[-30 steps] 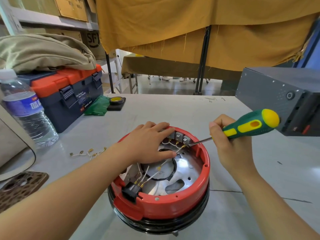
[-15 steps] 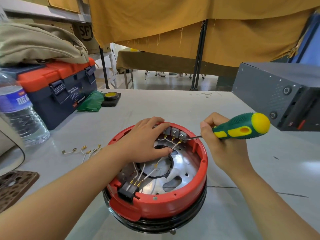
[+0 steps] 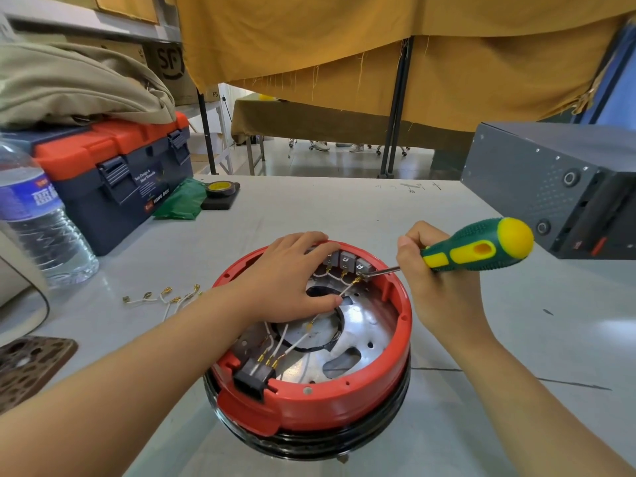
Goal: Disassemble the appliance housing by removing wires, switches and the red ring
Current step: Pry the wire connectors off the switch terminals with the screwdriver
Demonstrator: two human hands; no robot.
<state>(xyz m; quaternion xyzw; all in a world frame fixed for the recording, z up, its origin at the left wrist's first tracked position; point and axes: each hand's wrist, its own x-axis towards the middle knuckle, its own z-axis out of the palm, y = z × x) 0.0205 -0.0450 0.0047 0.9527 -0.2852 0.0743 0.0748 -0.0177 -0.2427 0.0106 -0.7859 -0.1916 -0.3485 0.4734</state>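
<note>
On the grey table (image 3: pixel 344 215), centre-front, sits the round appliance housing (image 3: pixel 309 428), open side up, red ring (image 3: pixel 402 342) around its top, black band below. Left hand (image 3: pixel 285 280) lies palm-down across the far-left inside of the housing, fingers straight, fingertips at the row of grey switches (image 3: pixel 347 261) on the far wall, thumb touching a white wire (image 3: pixel 347 290). Right hand (image 3: pixel 444 287) grips a green-yellow screwdriver (image 3: pixel 481 249), handle pointing right, tip at the rightmost switch's brass terminal. More white wires run over the metal plate (image 3: pixel 364 325) to a black connector block (image 3: pixel 253 376) at the near-left rim. Loose wires with brass terminals (image 3: pixel 161 297) lie on the table left of the housing. Further left: water bottle (image 3: pixel 34 215), red-blue toolbox (image 3: pixel 110 173) with beige cloth (image 3: pixel 75 84) on top, green rag (image 3: pixel 182 201), tape roll (image 3: pixel 220 189). Dark metal box (image 3: pixel 550 187) at right, near the screwdriver handle.
</note>
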